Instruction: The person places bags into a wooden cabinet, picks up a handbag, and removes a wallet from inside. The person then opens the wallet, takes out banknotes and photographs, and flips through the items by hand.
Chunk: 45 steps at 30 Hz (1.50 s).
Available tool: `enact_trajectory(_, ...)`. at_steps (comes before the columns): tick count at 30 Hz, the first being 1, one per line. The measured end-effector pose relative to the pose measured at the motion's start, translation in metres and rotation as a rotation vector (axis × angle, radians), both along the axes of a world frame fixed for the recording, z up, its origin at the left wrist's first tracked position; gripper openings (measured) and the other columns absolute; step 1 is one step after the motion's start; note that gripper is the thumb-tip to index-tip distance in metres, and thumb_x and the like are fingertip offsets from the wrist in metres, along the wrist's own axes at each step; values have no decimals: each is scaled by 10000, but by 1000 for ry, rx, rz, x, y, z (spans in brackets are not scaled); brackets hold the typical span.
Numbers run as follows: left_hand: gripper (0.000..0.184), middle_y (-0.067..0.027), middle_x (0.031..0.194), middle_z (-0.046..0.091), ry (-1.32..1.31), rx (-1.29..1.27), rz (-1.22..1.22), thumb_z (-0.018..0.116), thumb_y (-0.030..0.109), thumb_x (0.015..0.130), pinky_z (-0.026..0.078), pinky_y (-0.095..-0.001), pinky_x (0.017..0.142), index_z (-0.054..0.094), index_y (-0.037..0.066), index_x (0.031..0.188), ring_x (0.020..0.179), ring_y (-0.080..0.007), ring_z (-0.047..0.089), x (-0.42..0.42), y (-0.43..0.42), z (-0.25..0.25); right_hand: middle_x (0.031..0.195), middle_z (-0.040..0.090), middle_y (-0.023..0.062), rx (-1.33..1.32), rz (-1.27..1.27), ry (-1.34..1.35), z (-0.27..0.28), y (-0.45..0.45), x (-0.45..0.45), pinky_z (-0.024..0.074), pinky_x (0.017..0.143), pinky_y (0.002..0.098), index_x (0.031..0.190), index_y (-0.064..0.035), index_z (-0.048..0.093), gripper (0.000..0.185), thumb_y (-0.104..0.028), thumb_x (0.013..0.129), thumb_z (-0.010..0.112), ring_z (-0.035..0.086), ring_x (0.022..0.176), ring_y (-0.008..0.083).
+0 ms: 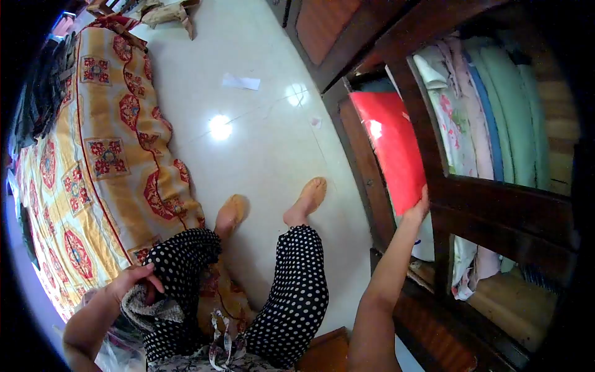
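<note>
My right hand (423, 208) reaches to the wooden cabinet and grips the lower end of a flat, glossy red folder (390, 146). The folder stands tilted at the opening of a cabinet compartment, partly outside it. The fingers behind the folder are mostly hidden. My left hand (137, 282) is over my left thigh, its fingers curled on a bunched grey cloth (152, 308) that rests against the black polka-dot trousers (300, 273).
The dark wooden cabinet (508, 214) lines the right side, with folded green sheets (511, 118) and floral cloth (451, 124) on its shelves. A bed with a yellow and red patterned cover (105, 118) stands left. A paper slip (241, 82) lies on the shiny floor (266, 149).
</note>
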<state>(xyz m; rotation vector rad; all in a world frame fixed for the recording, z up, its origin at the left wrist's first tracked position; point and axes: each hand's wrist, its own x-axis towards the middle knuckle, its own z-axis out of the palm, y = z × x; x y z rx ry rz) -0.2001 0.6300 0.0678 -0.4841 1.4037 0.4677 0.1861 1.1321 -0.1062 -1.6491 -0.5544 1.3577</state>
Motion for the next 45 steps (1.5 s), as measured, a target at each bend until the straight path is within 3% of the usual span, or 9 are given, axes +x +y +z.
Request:
enact_trajectory(8, 549, -145, 490, 532, -60, 23, -84, 381, 438, 848, 405, -288, 404, 620, -36, 709, 397, -196, 495, -2, 10, -8, 1093, 511, 127, -5, 55, 100, -34, 86, -22, 436, 780, 350, 1150, -48, 452, 499, -325, 766, 611, 520, 951, 237)
enact_trajectory(16, 539, -158, 506, 548, -71, 94, -128, 363, 424, 864, 421, -286, 419, 623, -35, 752, 400, -208, 508, -1, 13, -3, 1090, 503, 164, -280, 124, -319, -14, 49, -54, 463, 721, 362, 1140, -86, 447, 499, -359, 759, 618, 540, 926, 252)
enact_trajectory(20, 532, -156, 505, 550, -81, 108, -114, 366, 418, 867, 424, -286, 417, 625, -32, 749, 405, -203, 515, 0, 10, -6, 813, 543, 131, -246, -160, 411, -10, 7, -91, 452, 483, 217, 1067, -68, 472, 406, -365, 804, 557, 542, 577, 147)
enact_trajectory(23, 517, -152, 504, 552, -90, 110, -57, 382, 411, 864, 422, -280, 413, 629, -27, 744, 406, -196, 518, 1, 2, -9, 648, 516, 60, -5, 140, 890, -57, 32, -39, 436, 516, 250, 884, -49, 500, 177, -222, 843, 497, 493, 549, 154)
enact_trajectory(24, 506, -150, 504, 554, -94, 133, -14, 393, 406, 861, 420, -274, 410, 631, -24, 741, 406, -192, 519, 0, 1, -10, 603, 509, 34, 81, 227, 819, -59, 28, -31, 413, 484, 240, 772, -53, 496, 162, -167, 868, 431, 476, 518, 138)
enact_trajectory(25, 506, -150, 504, 554, -93, 141, -3, 393, 406, 861, 420, -274, 410, 631, -24, 741, 406, -192, 519, 0, 3, -10, 630, 557, 73, -74, -143, 605, -71, 41, -22, 404, 375, 214, 938, -59, 516, 291, -318, 894, 391, 496, 455, 133)
enact_trajectory(32, 420, -108, 534, 561, -23, 289, -44, 441, 353, 852, 433, -270, 447, 630, -4, 737, 438, -167, 522, 7, 4, -7, 810, 579, 108, -227, -270, 610, -34, 0, -45, 531, 585, 304, 941, -28, 506, 192, -184, 830, 501, 583, 696, 235)
enact_trajectory(38, 243, -67, 676, 587, -37, 456, 337, 507, 249, 821, 463, -270, 560, 592, 27, 769, 610, -157, 557, 28, -13, 11, 897, 573, 94, -246, 1180, 236, 130, -288, -180, 454, 541, 230, 1130, -69, 441, 340, -194, 829, 538, 566, 709, 146)
enact_trajectory(45, 62, -46, 717, 573, 340, 754, 232, 574, 106, 766, 467, -241, 598, 570, 49, 790, 632, -140, 549, 22, -58, 94, 1017, 558, 68, -48, 1670, 333, 246, -435, -212, 475, 609, 243, 1167, -33, 436, 370, -207, 849, 514, 573, 807, 130)
